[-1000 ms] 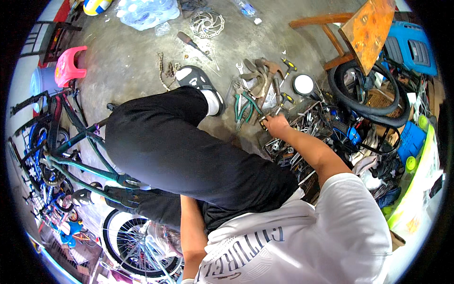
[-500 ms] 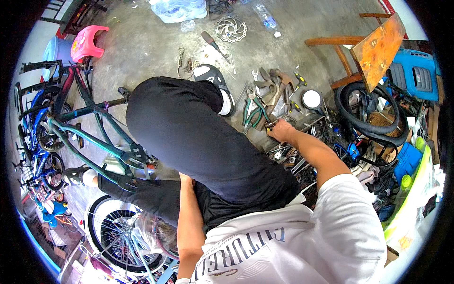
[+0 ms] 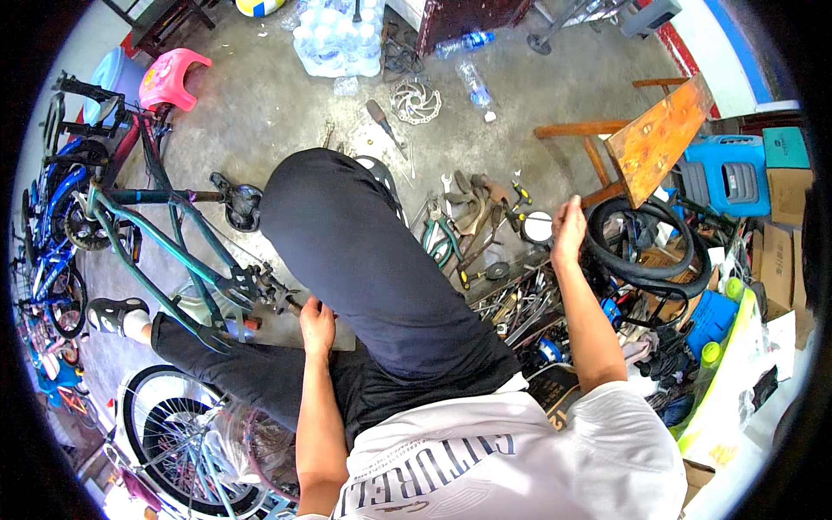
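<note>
Apparently, the hands are apart, left near the bicycle frame, right stretched forward, both grips unclear.

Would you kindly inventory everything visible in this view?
bicycle frame: 1, teal, left
large wheel: 1, black and white, lower left
blue bicycle: at least 1, blue, far left
small stool: 1, pink, upper left
bottle pack: 1, clear, top centre
loose bottles: 2, clear and blue, top centre
brake disc: 1, silver, upper centre
dark screwdriver: 1, dark, left of brake disc
pliers: at least 1, green handles, centre
round item: 1, white, beside right hand
loose tyres: about 2, black, right
wooden piece with legs: 1, orange, right
boxes: several, mostly brown, far right
metal heap: uncountable, mixed, right of centre
trousers: 1 pair, black, centre
shirt: 1, white, bottom
left hand: 1, bare, near frame
right hand: 1, bare, near tyres
</note>
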The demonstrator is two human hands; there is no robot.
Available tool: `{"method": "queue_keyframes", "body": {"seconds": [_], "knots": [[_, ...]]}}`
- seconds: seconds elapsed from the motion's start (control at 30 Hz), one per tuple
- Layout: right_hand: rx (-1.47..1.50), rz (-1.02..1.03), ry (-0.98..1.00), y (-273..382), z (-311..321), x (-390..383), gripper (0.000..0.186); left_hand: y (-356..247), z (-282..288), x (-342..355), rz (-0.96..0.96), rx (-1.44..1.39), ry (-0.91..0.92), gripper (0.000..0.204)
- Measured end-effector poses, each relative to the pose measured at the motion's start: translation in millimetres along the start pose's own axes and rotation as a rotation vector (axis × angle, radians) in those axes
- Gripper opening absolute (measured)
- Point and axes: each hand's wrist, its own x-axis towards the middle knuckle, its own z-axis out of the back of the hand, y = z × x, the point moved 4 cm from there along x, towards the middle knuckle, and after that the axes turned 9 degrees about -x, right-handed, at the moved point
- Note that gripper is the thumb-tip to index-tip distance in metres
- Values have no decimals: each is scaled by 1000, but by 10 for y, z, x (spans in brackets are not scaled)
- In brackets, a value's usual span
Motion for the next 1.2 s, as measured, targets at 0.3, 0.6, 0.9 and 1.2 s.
{"method": "queue_keyframes", "body": {"seconds": [0.3,0.6,0.9,1.2], "knots": [[890,240,514,2543,-758,-356,48,-1460,123,-714,-416,-52,-44,22],[884,215,1511,3836,-2516,-2836,44,-2122,1303,-1295,-887,-309,-535,71],[283,426,1649,3102,-3525,-3569,41,-1192,1896,-1476,-630,-901,-828,13],[-668,1186,1163,2041,-4345,-3424,45,-447,2221,-1750,-409,-976,-1229,26]]}}
